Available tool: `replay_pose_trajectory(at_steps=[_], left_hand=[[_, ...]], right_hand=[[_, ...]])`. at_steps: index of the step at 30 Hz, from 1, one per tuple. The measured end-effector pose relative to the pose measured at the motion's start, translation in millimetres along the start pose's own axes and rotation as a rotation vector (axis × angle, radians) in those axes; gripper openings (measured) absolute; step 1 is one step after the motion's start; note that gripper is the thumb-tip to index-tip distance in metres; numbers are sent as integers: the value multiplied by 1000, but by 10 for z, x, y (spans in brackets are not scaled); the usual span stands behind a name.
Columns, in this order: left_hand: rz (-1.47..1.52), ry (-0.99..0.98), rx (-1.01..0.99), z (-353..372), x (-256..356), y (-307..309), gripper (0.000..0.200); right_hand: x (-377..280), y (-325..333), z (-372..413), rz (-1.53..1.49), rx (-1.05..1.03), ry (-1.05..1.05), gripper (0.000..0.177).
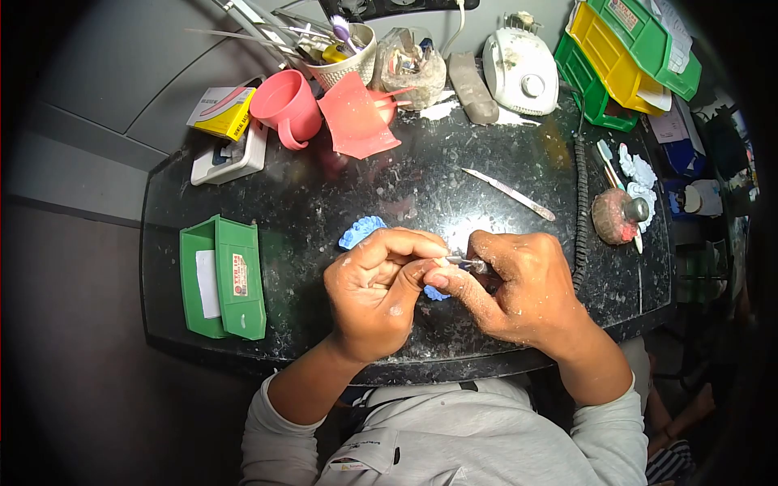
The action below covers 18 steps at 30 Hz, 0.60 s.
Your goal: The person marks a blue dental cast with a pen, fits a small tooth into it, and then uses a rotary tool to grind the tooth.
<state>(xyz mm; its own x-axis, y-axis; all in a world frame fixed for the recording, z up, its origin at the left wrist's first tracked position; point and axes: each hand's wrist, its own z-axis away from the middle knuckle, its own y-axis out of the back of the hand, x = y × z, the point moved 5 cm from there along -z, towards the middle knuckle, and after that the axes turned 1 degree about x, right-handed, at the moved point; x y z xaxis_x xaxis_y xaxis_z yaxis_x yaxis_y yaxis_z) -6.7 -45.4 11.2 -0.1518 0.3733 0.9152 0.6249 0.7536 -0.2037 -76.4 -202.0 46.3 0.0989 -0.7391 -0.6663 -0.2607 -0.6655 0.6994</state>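
Both of my hands meet above the black speckled table. My left hand is closed, its thumb and fingers pinching a tiny pale piece. In my right hand is a metal rotary handpiece, its thin tip pointing left and touching or nearly touching the piece. Fingers hide most of the handpiece. Behind my left fingers lies a blue scalloped model. Another blue piece shows partly beneath my hands. White dust covers my right thumb and fingers.
A scalpel-like tool lies beyond my hands. At left stands a green bin. Along the back are a pink mug, a pink sheet and a white control unit. A coiled cord and a round brown jar are right.
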Motion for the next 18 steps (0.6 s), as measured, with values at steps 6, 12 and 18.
replay_pose_trajectory(at_steps=[6,12,18], left_hand=[[8,12,6,-1,-1,-4,8],[3,0,2,-1,-13,3,8],[9,12,-6,0,-12,8,9]], right_hand=[[11,-6,1,14,-12,4,58],[2,-2,-1,1,-10,-1,59],[0,-2,3,10,-22,-14,58]])
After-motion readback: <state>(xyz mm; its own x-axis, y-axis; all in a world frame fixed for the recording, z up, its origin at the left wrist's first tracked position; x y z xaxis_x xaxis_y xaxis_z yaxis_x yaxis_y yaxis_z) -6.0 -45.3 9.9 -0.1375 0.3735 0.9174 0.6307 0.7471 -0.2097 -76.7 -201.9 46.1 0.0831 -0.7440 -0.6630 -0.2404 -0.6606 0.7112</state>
